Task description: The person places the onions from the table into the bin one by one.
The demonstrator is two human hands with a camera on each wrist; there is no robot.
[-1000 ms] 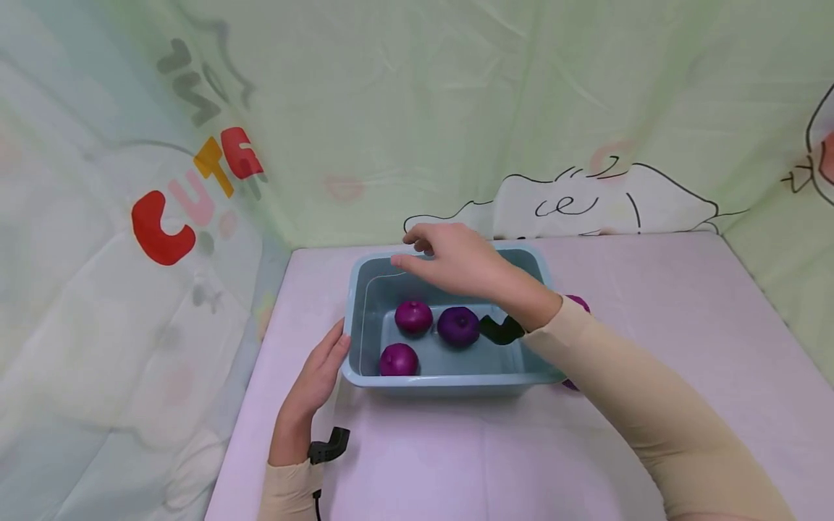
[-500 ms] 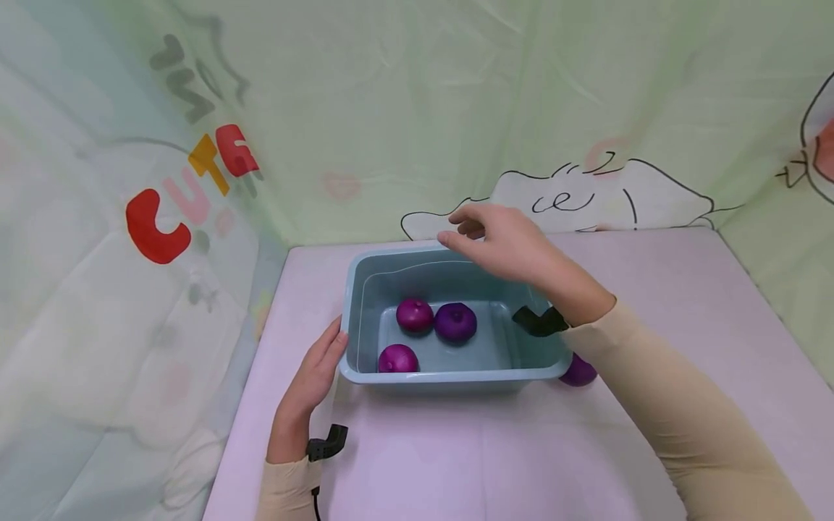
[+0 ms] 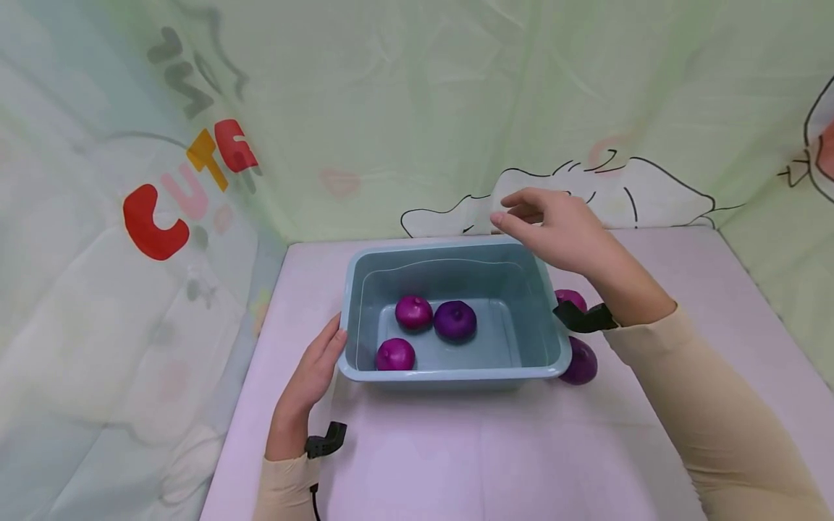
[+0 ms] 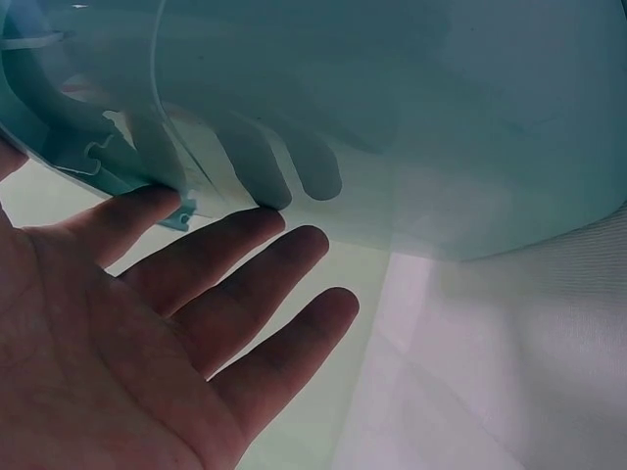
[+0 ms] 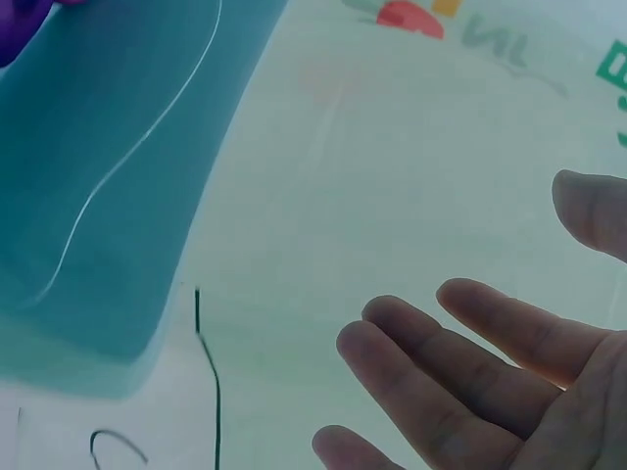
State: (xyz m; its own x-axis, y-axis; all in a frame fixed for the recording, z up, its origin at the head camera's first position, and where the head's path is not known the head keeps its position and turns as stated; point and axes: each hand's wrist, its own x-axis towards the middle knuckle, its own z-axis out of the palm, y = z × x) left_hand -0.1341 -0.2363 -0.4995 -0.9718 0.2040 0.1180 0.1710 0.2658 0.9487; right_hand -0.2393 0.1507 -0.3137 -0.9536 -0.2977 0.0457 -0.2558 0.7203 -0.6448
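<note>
Upright bin [image 3: 456,374], long axis crosswise

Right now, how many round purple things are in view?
5. In the blue bin: rear one, darker one beside it, front one. Right of the bin: farther one, nearer one. More may be hidden.

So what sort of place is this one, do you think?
Probably a makeshift recording booth: cartoon-printed cloth hangs behind and beside a pale-covered table, and a small black camera is worn on each wrist. What lies beyond the cloth isn't visible.
</note>
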